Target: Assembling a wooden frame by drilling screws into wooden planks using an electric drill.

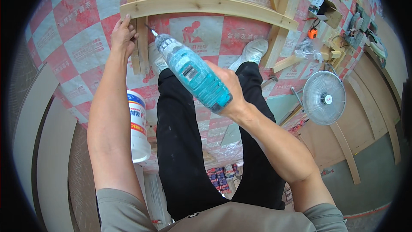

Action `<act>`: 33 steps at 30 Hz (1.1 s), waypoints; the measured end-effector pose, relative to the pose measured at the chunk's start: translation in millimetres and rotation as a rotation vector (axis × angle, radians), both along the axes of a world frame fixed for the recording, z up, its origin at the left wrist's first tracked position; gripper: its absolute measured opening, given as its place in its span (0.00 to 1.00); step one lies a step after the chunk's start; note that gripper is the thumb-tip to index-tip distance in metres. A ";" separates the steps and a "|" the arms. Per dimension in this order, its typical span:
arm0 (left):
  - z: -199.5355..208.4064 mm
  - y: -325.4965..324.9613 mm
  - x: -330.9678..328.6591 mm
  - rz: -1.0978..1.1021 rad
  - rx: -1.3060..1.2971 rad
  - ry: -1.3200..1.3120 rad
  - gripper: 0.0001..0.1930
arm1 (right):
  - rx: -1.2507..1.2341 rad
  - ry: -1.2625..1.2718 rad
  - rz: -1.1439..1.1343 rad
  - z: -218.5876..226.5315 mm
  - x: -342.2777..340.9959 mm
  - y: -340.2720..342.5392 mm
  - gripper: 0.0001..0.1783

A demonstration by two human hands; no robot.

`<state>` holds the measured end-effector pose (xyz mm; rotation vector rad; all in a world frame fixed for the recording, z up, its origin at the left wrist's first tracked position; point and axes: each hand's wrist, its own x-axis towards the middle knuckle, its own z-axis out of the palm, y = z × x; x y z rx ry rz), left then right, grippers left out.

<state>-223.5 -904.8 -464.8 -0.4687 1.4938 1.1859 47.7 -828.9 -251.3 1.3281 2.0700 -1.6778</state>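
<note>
A pale wooden crosspiece (206, 5) lies across two wooden uprights of a frame. My left hand (123, 36) is closed at the crosspiece's left end, a fingertip over its lower edge and the other fingers curled beside the left upright (140, 45). In my right hand (227, 88) is a dusty teal power drill (193, 73), held by its handle, which the drill's body partly hides. A thin bit (151, 30) points up and left from its chuck, just below the crosspiece and beside the left upright. The right upright (281, 21) stands beyond my right shoe.
A white paint bucket (138, 124) stands by my left leg. To the right are a round fan (324, 98), an orange tape measure (313, 32), an open cardboard box (328, 10) and wood scraps. Large boards (51, 154) lie at the left. Red-and-white printed sheeting (83, 30) covers the floor.
</note>
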 end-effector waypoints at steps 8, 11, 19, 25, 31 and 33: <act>1.3 -7.9 2.5 -0.012 -0.018 0.034 0.08 | -0.024 0.008 -0.045 -3.5 18.1 3.6 0.19; -1.9 -8.8 -7.9 -0.042 -0.001 0.038 0.08 | -0.012 0.015 -0.049 -4.9 17.6 7.6 0.20; -6.3 -4.4 1.4 -0.045 -0.005 0.056 0.08 | -0.035 -0.027 -0.065 -7.5 15.5 9.7 0.22; -4.4 -7.0 -2.1 -0.035 -0.051 0.081 0.09 | 0.001 0.001 -0.030 -11.4 -1.4 8.4 0.22; -6.7 -3.3 6.4 -0.081 -0.067 0.196 0.17 | 0.029 -0.052 0.036 -9.8 -32.9 20.3 0.20; -8.8 -2.8 7.7 -0.075 -0.111 0.266 0.19 | 0.042 -0.074 -0.004 -9.3 -48.9 23.8 0.19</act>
